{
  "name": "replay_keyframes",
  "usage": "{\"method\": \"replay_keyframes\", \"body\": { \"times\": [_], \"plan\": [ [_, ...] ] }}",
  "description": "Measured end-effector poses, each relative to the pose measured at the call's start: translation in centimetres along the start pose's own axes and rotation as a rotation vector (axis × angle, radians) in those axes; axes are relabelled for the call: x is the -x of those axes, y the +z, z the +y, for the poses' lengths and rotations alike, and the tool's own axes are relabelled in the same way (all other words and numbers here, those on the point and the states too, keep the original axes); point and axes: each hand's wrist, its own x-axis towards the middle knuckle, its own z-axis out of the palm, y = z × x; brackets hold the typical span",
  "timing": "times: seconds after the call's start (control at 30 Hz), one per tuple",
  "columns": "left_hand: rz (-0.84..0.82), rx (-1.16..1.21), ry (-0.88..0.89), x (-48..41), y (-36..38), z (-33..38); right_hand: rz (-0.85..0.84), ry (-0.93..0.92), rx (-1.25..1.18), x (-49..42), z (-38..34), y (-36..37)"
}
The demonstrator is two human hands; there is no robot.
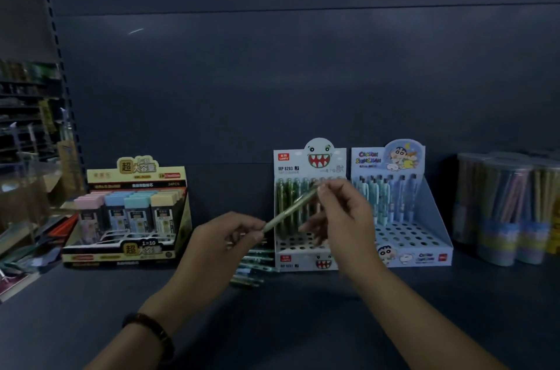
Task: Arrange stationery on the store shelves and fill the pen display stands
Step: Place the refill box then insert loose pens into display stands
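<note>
A pale green pen (289,209) is held slanted in front of the monster-face display stand (309,257). My left hand (224,245) pinches its lower end and my right hand (342,215) pinches its upper end. The stand's back row holds several green pens (288,187); its front holes are bare. Several loose green pens (251,266) lie on the shelf just left of the stand, partly hidden behind my left hand.
A blue cartoon display stand (424,245) with a back row of pens stands to the right. Clear tubs of pencils (503,212) stand at the far right. A yellow box of lead refill cases (127,215) sits on the left. The dark shelf (303,309) runs across the front.
</note>
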Motion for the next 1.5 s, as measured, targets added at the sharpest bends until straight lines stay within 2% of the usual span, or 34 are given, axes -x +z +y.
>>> {"method": "replay_keyframes", "body": {
  "times": [0.1, 0.27, 0.37, 0.4, 0.5, 0.57, 0.7, 0.87, 1.3, 1.5],
  "plan": [
    [0.004, 0.123, -0.071, -0.9, 1.7, 1.5, 0.003, -0.012, -0.051, -1.7, -1.4, 0.0],
    [0.079, 0.155, -0.101, -1.4, 3.9, 1.3, -0.057, -0.103, 0.075, -3.2, -1.1, 0.2],
    [0.097, 0.185, -0.131, -1.0, 5.2, 1.2, 0.003, -0.117, 0.117, -4.3, 0.0, 0.6],
    [0.098, 0.147, -0.124, -0.8, 5.5, 1.0, 0.039, -0.115, 0.122, -4.5, 0.5, 0.6],
    [0.076, -0.158, 0.015, -0.3, 5.4, -0.1, 0.162, -0.135, 0.11, -4.8, 2.6, 0.2],
    [0.032, -0.247, 0.089, 0.0, 5.0, -0.3, 0.211, -0.159, 0.167, -4.6, 3.6, -0.3],
    [0.003, -0.382, 0.216, -0.1, 4.9, -0.8, 0.14, -0.263, 0.381, -4.4, 3.9, -0.7],
    [-0.054, -0.481, 0.282, 0.0, 5.6, -0.8, 0.067, -0.313, 0.463, -4.6, 4.4, -0.4],
    [-0.054, -0.405, 0.273, 0.2, 5.7, -0.9, -0.047, -0.35, 0.653, -4.1, 4.1, -0.4],
    [-0.057, -0.367, 0.28, 0.2, 5.6, -0.9, -0.064, -0.427, 0.622, -4.4, 4.6, -0.2]
  ]
}}
